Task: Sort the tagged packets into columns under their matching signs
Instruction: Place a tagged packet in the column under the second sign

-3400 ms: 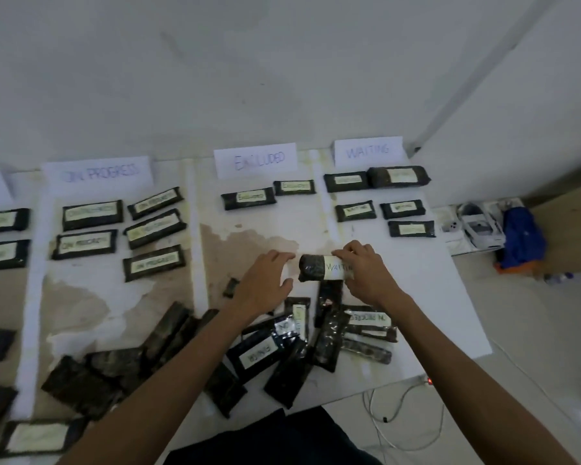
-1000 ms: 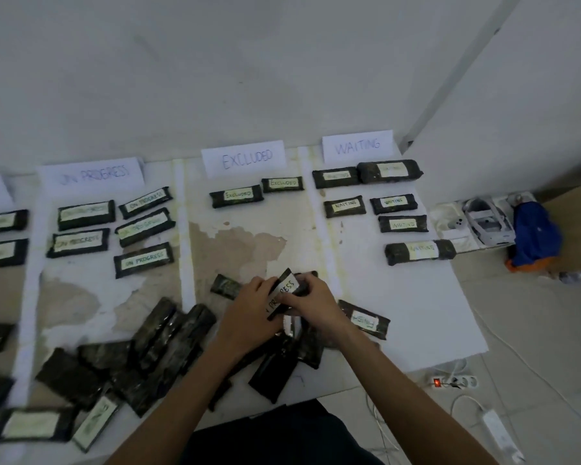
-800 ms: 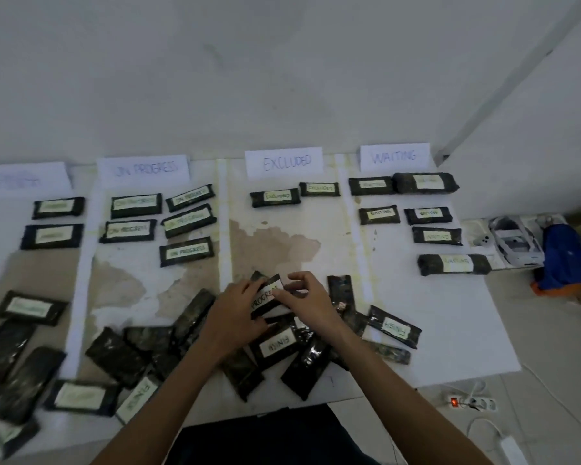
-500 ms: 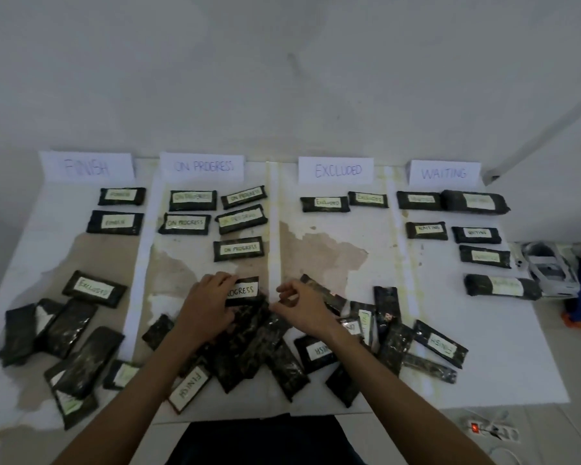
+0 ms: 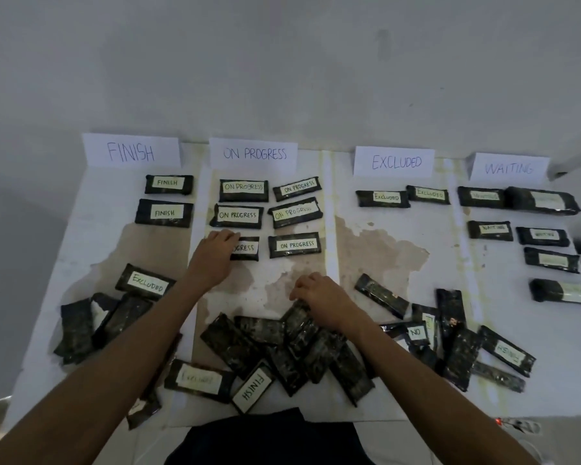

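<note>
— What are my hands doing right now?

— My left hand (image 5: 214,260) lies palm down over the left end of a dark packet (image 5: 246,248) whose label shows only "...OGRESS". The fingers curl over its far edge; I cannot tell if they grip it or just press it flat. That packet lies on the table (image 5: 396,260) in the column under the ON PROGRESS sign (image 5: 254,153), third row down, just left of another tagged packet (image 5: 295,245).

— And the right?

— My right hand (image 5: 322,298) is down on the central pile (image 5: 282,350) of unsorted packets, fingers bent onto the top of one. Whether it pinches that one I cannot tell.

— How do the columns look?

— Four signs stand along the far edge. Two packets lie under the FINISH sign (image 5: 131,152), six under ON PROGRESS counting the one under my hand, two under the EXCLUDED sign (image 5: 395,162), and several under the WAITING sign (image 5: 508,168), though those labels are too blurred to read.

— Anything loose?

— A packet tagged EXCLUDED (image 5: 146,282) lies at the left, beside a smaller heap (image 5: 88,325). A packet tagged FINISH (image 5: 253,385) sits near the front edge, and more are scattered to the right (image 5: 450,337).
</note>
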Demonstrator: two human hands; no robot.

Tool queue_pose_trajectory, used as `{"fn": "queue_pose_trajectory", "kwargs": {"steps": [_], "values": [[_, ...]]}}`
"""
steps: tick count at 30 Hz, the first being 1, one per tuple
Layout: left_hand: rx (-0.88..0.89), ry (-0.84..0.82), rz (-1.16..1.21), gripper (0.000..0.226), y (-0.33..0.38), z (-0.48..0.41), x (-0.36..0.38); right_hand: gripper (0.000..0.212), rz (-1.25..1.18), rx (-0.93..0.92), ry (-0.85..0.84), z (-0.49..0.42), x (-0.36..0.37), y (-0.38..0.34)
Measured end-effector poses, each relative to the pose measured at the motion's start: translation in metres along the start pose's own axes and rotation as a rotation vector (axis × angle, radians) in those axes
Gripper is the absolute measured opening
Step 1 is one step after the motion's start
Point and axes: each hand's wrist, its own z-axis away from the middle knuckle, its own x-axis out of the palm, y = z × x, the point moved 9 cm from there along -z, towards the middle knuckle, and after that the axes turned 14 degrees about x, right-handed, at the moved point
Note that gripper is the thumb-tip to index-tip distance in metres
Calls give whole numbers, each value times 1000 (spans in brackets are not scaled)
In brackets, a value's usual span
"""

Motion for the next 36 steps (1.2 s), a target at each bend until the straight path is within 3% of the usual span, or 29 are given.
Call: {"fn": "queue_pose_trajectory", "kwargs": {"steps": [7, 12, 15, 18, 23, 27, 32, 36], "values": [[33, -9, 13, 57, -4, -16, 12, 38, 115, -12, -32, 1, 6, 2], [17, 139, 132, 55, 13, 0, 1, 35, 135, -65, -46, 0, 7, 8], [-5, 234, 354, 45, 35, 27, 5, 28, -160, 99, -156, 0, -5, 30], [-80, 195, 545, 40, 55, 56, 27, 24, -502, 272, -243, 2, -15, 53], [-104, 185, 654, 38, 84, 68, 39, 23, -670, 343, -242, 4, -21, 67], [-20, 183, 562, 46, 98, 62, 30, 22, -820, 404, -235, 6, -22, 65], [146, 193, 220, 60, 114, 54, 15, 20, -962, 445, -209, 8, -23, 47], [206, 171, 85, 58, 117, 47, 13, 18, -1014, 443, -153, 6, -22, 33]]}}
